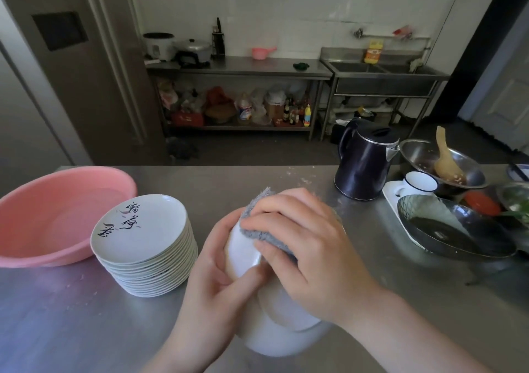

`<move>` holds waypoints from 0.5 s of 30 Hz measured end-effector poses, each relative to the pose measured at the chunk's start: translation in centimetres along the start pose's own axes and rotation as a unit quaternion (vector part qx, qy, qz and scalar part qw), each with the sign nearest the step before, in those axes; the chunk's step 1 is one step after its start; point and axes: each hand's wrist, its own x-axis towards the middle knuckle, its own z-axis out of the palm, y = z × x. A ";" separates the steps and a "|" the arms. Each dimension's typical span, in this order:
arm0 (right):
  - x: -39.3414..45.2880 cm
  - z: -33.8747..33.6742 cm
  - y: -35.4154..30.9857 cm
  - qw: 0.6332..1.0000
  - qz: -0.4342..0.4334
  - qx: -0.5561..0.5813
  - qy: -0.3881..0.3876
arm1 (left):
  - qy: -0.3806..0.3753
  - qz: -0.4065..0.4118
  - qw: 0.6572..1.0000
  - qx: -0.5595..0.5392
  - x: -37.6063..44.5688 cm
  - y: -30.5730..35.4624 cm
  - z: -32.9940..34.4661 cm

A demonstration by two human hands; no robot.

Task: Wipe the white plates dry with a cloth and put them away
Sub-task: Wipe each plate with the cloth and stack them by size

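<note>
Steel counter [257, 178] fills the lower half of the frame and carries everything close by. At the left edge of the frame sits a big pink basin [54, 215], and just to its right, touching it, is a tall stack of white plates [148, 246]; the top plate has dark brush writing on it. In the upper right part of the counter stands a dark kettle [363, 164]. To the right of it are a metal bowl [440, 164] with a wooden spoon [446, 158] inside, a white mug [419, 186] and a dark glass dish [455, 229]. In the lower middle of the frame a person holds a white plate [243, 255] tipped up on its edge, above more white plates [283, 338] lying on the counter under the hands. The left hand [211, 281] grips the tipped plate from the left side, with its fingers [220, 229] curled round the rim and the thumb lying across the front. The right hand [309, 249] presses a grey fluffy cloth [260, 226] onto the top of that plate; its fingers are bent and close together over the cloth. Far back, in the upper middle of the frame, a long steel shelf table [243, 72] holds pots and a small pink scoop [262, 52], with a steel sink [383, 69] at the upper right.
</note>
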 end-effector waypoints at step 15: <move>-0.9 -1.3 4.6 0.940 0.219 0.224 0.132 | 0.094 -0.027 0.993 -0.066 1.6 0.8 -0.9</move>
